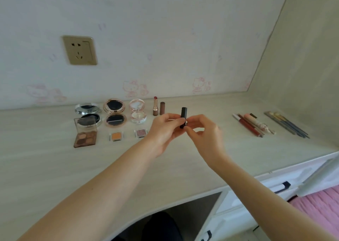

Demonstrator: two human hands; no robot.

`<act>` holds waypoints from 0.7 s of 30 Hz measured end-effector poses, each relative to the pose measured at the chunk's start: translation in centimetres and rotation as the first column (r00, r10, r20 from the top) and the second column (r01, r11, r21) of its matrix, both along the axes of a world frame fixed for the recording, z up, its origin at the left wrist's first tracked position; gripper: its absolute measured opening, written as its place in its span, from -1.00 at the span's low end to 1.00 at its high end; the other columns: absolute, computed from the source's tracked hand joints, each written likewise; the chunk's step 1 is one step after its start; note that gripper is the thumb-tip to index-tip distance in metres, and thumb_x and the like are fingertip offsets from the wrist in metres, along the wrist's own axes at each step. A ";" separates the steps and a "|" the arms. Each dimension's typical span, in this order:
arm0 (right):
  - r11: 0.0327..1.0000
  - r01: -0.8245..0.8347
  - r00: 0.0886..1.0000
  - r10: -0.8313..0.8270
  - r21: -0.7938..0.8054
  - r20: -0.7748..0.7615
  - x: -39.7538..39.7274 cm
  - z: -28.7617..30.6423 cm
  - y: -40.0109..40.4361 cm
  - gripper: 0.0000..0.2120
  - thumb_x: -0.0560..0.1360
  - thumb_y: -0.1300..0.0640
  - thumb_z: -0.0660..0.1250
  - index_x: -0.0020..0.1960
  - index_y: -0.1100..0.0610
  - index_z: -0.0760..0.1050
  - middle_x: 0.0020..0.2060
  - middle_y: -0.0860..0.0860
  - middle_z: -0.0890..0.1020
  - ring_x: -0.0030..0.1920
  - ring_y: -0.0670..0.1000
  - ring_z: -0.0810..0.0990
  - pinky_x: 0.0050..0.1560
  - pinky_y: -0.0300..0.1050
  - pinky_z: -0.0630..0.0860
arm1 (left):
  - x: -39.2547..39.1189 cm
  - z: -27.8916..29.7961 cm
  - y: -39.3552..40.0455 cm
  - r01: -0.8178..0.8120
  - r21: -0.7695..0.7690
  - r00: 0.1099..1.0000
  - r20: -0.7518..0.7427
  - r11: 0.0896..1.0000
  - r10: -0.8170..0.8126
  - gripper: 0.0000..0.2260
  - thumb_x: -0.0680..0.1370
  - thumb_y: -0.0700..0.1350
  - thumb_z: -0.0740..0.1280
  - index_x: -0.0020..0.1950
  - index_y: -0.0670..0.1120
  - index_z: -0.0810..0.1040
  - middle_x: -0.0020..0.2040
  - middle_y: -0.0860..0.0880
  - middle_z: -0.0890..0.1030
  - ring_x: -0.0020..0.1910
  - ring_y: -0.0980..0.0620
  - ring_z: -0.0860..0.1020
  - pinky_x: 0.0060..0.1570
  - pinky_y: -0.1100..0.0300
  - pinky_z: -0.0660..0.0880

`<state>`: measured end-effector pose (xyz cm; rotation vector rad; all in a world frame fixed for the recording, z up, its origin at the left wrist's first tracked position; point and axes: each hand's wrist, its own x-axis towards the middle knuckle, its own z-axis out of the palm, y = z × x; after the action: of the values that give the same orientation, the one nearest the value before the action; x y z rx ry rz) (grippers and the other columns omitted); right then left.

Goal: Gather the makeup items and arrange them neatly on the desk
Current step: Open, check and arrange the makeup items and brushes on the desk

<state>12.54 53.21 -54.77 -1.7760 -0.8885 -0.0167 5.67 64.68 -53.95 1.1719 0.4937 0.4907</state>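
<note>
Both hands hold a black lipstick tube (183, 116) upright above the middle of the desk (183, 160). My left hand (165, 130) pinches its left side and my right hand (203, 132) grips its lower end. Behind them stand an uncapped red lipstick (155, 106) and its brown cap (162, 108). To the left lie a silver compact (88, 114), a rose-gold compact (114, 114), a clear pink compact (137, 113), a brown eyeshadow palette (85, 134), an orange pan (116, 136) and a mauve pan (140, 133).
Lip pencils and a pink tube (254, 125) lie in a row at the right, with several brushes (287, 124) beyond them near the side wall. A wall socket (79, 50) sits above the desk. White drawers (275, 187) and pink fabric (319, 207) are at lower right.
</note>
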 end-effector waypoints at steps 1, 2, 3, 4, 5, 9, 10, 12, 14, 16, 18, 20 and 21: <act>1.000 0.006 1.000 -0.005 -0.017 0.028 -0.4 0.0 0.3 -0.83 0.49 0.24 0.37 0.05 0.06 0.55 -0.10 -0.13 0.63 -0.05 -0.17 0.58 -0.16 -0.38 0.50 | -0.9 -0.1 0.4 -0.010 0.027 1.000 -0.005 1.000 0.010 -0.85 0.53 -0.32 0.35 0.08 -0.30 0.52 0.03 -0.29 0.61 -0.08 -0.12 0.66 0.00 0.12 0.61; 0.999 0.014 0.998 -0.012 -0.030 0.054 -0.7 0.0 0.7 -0.80 0.50 0.24 0.35 0.09 0.04 0.53 -0.07 -0.12 0.61 -0.03 -0.15 0.57 -0.15 -0.36 0.49 | -1.7 -0.1 0.7 -0.018 0.061 1.000 -0.011 0.998 0.018 -0.85 0.53 -0.33 0.34 0.08 -0.31 0.51 -0.01 -0.27 0.62 -0.09 -0.13 0.67 -0.01 0.11 0.61; 0.999 0.017 0.996 -0.013 -0.043 0.090 -1.0 0.0 1.0 -0.75 0.51 0.26 0.33 0.14 0.02 0.51 -0.02 -0.11 0.58 -0.02 -0.13 0.55 -0.11 -0.33 0.49 | -2.6 -0.2 1.1 -0.026 0.106 0.999 -0.020 0.994 0.028 -0.86 0.53 -0.34 0.33 0.08 -0.32 0.51 -0.03 -0.25 0.62 -0.11 -0.13 0.67 -0.02 0.12 0.62; 0.998 0.012 0.991 -0.003 -0.066 0.137 -1.3 -0.2 1.3 -0.68 0.52 0.28 0.30 0.21 0.00 0.48 0.02 -0.11 0.54 0.00 -0.13 0.52 -0.06 -0.30 0.48 | -3.4 -0.3 1.4 -0.034 0.171 0.998 -0.038 0.985 0.042 -0.86 0.53 -0.34 0.33 0.07 -0.31 0.51 -0.03 -0.23 0.62 -0.13 -0.13 0.68 -0.04 0.13 0.62; 0.995 -0.004 0.982 0.022 -0.100 0.187 -1.5 -0.4 1.7 -0.62 0.52 0.31 0.27 0.27 -0.02 0.45 0.07 -0.12 0.50 0.03 -0.13 0.49 0.00 -0.28 0.47 | -4.1 -0.5 1.9 -0.042 0.256 0.996 -0.069 0.966 0.062 -0.88 0.53 -0.33 0.34 0.06 -0.29 0.52 -0.02 -0.22 0.62 -0.15 -0.10 0.69 -0.04 0.13 0.62; 0.963 -0.097 0.915 0.186 -0.252 0.359 -2.8 -2.5 3.0 -0.53 0.54 0.33 0.24 0.40 0.03 0.38 0.19 -0.03 0.46 0.16 0.03 0.45 0.16 -0.14 0.44 | -7.0 -1.5 3.2 0.032 0.611 0.969 -0.213 0.791 0.125 -0.92 0.51 -0.26 0.39 -0.04 -0.11 0.56 -0.10 -0.05 0.65 -0.17 0.03 0.68 0.01 0.07 0.60; 0.956 -0.103 0.898 0.209 -0.275 0.386 -3.2 -3.1 3.3 -0.55 0.54 0.32 0.25 0.39 0.05 0.40 0.20 0.00 0.48 0.16 0.08 0.45 0.18 -0.11 0.43 | -7.7 -1.8 3.4 0.072 0.671 0.961 -0.244 0.738 0.129 -0.90 0.50 -0.24 0.40 -0.06 -0.07 0.56 -0.13 0.00 0.66 -0.16 0.06 0.67 -0.02 0.10 0.59; 0.950 -0.109 0.891 0.224 -0.293 0.395 -4.0 -4.0 3.8 -0.60 0.54 0.30 0.26 0.36 0.08 0.44 0.16 0.03 0.54 0.13 0.10 0.47 0.16 -0.09 0.44 | -8.8 -2.2 3.6 0.112 0.749 0.948 -0.277 0.653 0.156 -0.88 0.49 -0.21 0.41 -0.06 -0.01 0.55 -0.14 0.08 0.64 -0.16 0.10 0.64 -0.12 0.21 0.53; 0.948 -0.108 0.886 0.229 -0.299 0.404 -4.5 -4.5 4.0 -0.65 0.54 0.27 0.29 0.31 0.10 0.49 0.09 0.03 0.58 0.08 0.10 0.50 0.11 -0.06 0.47 | -9.7 -2.7 3.8 0.097 0.800 0.947 -0.257 0.592 0.192 -0.83 0.49 -0.21 0.41 -0.04 0.03 0.52 -0.12 0.13 0.60 -0.17 0.13 0.61 -0.17 0.30 0.49; 0.946 -0.126 0.866 0.253 -0.300 0.432 -4.8 -5.1 4.2 -0.69 0.52 0.25 0.33 0.26 0.14 0.53 0.01 0.04 0.61 0.02 0.12 0.52 0.03 -0.02 0.50 | -10.6 -3.3 4.0 0.088 0.857 0.949 -0.228 0.508 0.219 -0.79 0.48 -0.22 0.42 0.00 0.04 0.51 -0.10 0.15 0.55 -0.17 0.17 0.57 -0.17 0.39 0.46; 0.940 -0.168 0.859 0.287 -0.297 0.424 -5.0 -5.5 4.2 -0.72 0.52 0.23 0.33 0.22 0.15 0.56 -0.04 0.03 0.62 -0.02 0.11 0.52 0.00 -0.04 0.50 | -11.2 -4.0 4.1 0.087 0.918 0.952 -0.191 0.387 0.241 -0.79 0.48 -0.23 0.42 0.05 -0.01 0.52 -0.08 0.13 0.52 -0.14 0.16 0.53 -0.13 0.44 0.43; 0.942 -0.182 0.864 0.290 -0.280 0.412 -5.3 -5.7 4.3 -0.76 0.52 0.21 0.32 0.18 0.13 0.59 -0.06 0.01 0.62 -0.02 0.08 0.51 0.00 -0.06 0.49 | -11.6 -4.6 4.0 0.093 0.954 0.953 -0.168 0.285 0.254 -0.81 0.49 -0.24 0.40 0.07 -0.08 0.52 -0.04 0.07 0.52 -0.13 0.13 0.49 -0.11 0.46 0.38; 0.947 -0.181 0.868 0.280 -0.265 0.410 -5.4 -5.8 4.3 -0.77 0.52 0.20 0.32 0.16 0.12 0.59 -0.07 0.00 0.62 -0.03 0.07 0.50 0.00 -0.07 0.48 | -11.7 -4.9 3.9 0.096 0.964 0.952 -0.162 0.247 0.261 -0.82 0.50 -0.24 0.39 0.08 -0.10 0.52 -0.03 0.05 0.51 -0.11 0.12 0.48 -0.09 0.44 0.36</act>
<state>7.10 57.51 -60.56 -1.8901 -1.4829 -0.1820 -6.07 68.57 -58.87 2.5256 0.4978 0.7655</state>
